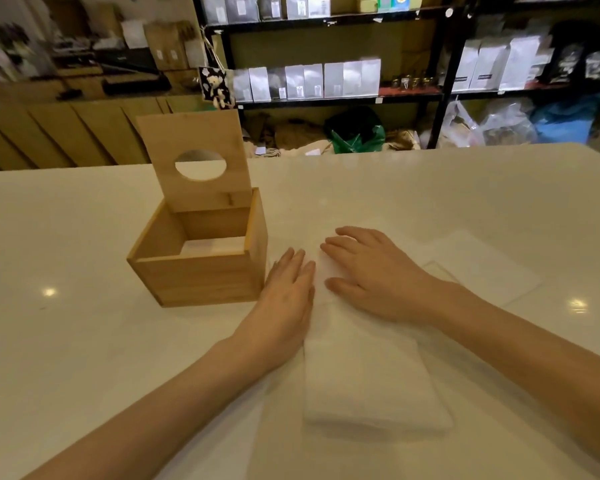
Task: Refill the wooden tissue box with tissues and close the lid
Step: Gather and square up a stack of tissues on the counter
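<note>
A square wooden tissue box point(201, 278) stands on the white table, left of centre. Its hinged lid point(194, 161), with an oval hole, is raised upright at the back. A little white tissue point(212, 245) lies at the bottom inside. Just right of the box, a long folded stack of white tissues point(364, 375) lies flat on the table, running toward me. My left hand point(284, 299) rests flat on the stack's left edge, beside the box's right wall. My right hand point(371, 271) presses flat on the stack's far end, fingers spread.
Another flat white tissue sheet point(485, 268) lies to the right of my right hand. The white table point(66, 341) stretches to all sides. Behind it stand black shelves point(326, 95) with packaged goods, bags on the floor and wooden cabinets at the left.
</note>
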### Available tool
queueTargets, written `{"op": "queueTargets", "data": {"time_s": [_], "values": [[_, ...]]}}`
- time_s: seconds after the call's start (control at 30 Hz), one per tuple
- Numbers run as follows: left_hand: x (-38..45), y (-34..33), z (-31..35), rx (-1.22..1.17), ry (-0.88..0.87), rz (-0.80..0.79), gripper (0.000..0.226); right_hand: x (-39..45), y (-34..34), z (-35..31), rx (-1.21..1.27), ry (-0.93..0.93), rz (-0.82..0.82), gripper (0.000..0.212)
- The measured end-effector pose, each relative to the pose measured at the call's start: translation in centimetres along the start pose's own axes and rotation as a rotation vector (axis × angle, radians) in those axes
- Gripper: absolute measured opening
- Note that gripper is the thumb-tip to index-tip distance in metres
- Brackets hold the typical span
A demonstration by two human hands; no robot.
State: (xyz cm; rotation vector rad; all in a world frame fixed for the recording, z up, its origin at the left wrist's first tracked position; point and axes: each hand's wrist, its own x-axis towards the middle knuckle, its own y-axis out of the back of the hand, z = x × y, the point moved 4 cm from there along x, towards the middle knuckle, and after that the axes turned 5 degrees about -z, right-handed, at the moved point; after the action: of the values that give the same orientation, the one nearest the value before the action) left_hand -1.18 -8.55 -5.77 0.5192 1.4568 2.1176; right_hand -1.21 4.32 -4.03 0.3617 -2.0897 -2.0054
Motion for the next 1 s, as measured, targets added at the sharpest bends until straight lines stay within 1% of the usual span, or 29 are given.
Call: {"op": "queueTargets", "data": {"time_s": [0.07, 0.17, 0.2, 0.33, 0.43, 0.5, 0.57, 0.63, 0.7, 0.77, 0.8, 0.87, 1.0], "values": [[0.2, -0.1, -0.2, -0.002, 0.031, -0.024, 0.047, 0.1, -0.2, 0.0, -0.004, 0.001, 0.002, 0.055], [0.2, 0.0, 0.0, -0.015, 0.007, -0.024, 0.048, 0.1, -0.2, 0.1, 0.051, 0.028, 0.085, 0.059], [0.2, 0.0, 0.1, -0.028, -0.005, -0.014, 0.048, 0.0, -0.2, 0.1, 0.076, 0.039, 0.110, 0.056], [-0.1, 0.3, 0.1, -0.099, -0.047, 0.073, 0.046, -0.1, 0.2, 0.2, 0.183, 0.048, 0.189, 0.033], [-0.2, 0.6, 0.2, -0.140, -0.095, 0.140, 0.037, -0.4, 1.0, 0.6, 0.313, 0.013, 0.173, 0.023], [-0.4, 0.8, 0.3, -0.178, -0.091, 0.164, 0.041, -0.9, 2.0, 1.0, 0.447, -0.021, 0.149, 0.016], [-0.6, 1.6, 0.6, -0.296, -0.054, 0.180, 0.049, -1.8, 3.3, 1.4, 0.695, -0.066, 0.115, 0.006], [-0.8, 2.7, 1.1, -0.464, -0.017, 0.197, 0.057, -3.0, 4.5, 1.7, 0.891, -0.108, 0.128, 0.004], [-0.9, 3.8, 1.4, -0.729, 0.013, 0.179, 0.061, -4.3, 5.5, 2.1, 0.970, -0.137, 0.184, 0.004], [-1.2, 4.5, 1.9, -1.052, 0.023, 0.115, 0.061, -5.6, 6.0, 2.1, 1.034, -0.161, 0.218, 0.005], [-1.6, 4.8, 2.1, -1.142, 0.026, 0.088, 0.061, -6.2, 6.1, 2.1, 1.059, -0.170, 0.221, 0.006], [-2.7, 5.3, 2.8, -1.178, 0.012, 0.057, 0.056, -7.4, 6.0, 1.8, 1.106, -0.188, 0.199, 0.010], [-5.1, 5.8, 4.1, -1.087, -0.042, 0.041, 0.047, -9.6, 5.1, 1.0, 1.169, -0.236, 0.129, 0.022]]}}
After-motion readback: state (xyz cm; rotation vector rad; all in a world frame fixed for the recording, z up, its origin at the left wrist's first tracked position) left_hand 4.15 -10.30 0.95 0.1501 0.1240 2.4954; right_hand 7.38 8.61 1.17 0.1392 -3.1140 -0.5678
